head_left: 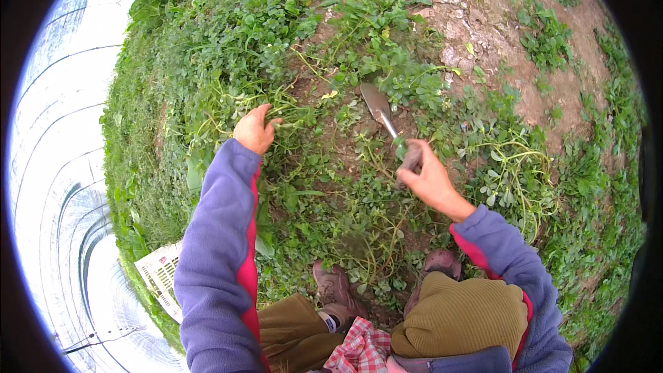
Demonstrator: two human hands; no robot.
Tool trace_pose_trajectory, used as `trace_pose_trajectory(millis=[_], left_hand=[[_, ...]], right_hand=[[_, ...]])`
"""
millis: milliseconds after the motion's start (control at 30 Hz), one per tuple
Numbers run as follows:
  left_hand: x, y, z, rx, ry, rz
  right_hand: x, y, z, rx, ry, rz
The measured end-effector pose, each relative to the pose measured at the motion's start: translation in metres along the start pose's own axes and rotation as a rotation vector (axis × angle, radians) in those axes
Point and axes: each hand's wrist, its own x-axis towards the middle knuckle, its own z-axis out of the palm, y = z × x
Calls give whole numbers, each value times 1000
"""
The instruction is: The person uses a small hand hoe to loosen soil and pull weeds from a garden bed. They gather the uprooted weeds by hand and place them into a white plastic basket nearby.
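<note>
My right hand (428, 176) is closed round the handle of a hand trowel (376, 101). The metal blade of the trowel points up and to the left, over soil among low leafy plants. To the left, my left hand (255, 129) has its thumb and fingers around some green stems (288, 112) of a low plant. Pale fleshy stems and leaves (510, 168) lie in a loose tangle to the right of the trowel.
Dense low greenery (233, 26) covers the ground ahead and to the left. Bare brown soil (487, 26) shows at the upper right. A white slatted plastic crate (161, 274) stands beyond my left sleeve. My shoes (334, 285) are planted among the plants. Translucent sheeting (62, 129) rises at the far left.
</note>
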Motion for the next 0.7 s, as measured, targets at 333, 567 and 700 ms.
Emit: trace_pose_trajectory(millis=[333,567,700], left_hand=[[-1,-19,8,-76,-69,-193],[-13,-26,8,-181,-59,-187],[-15,-34,11,-276,-52,-168]], right_hand=[[-28,-62,-24,-160,-63,-325],[33,-83,39,-474,-183,-442],[34,-87,29,-452,-235,-428]])
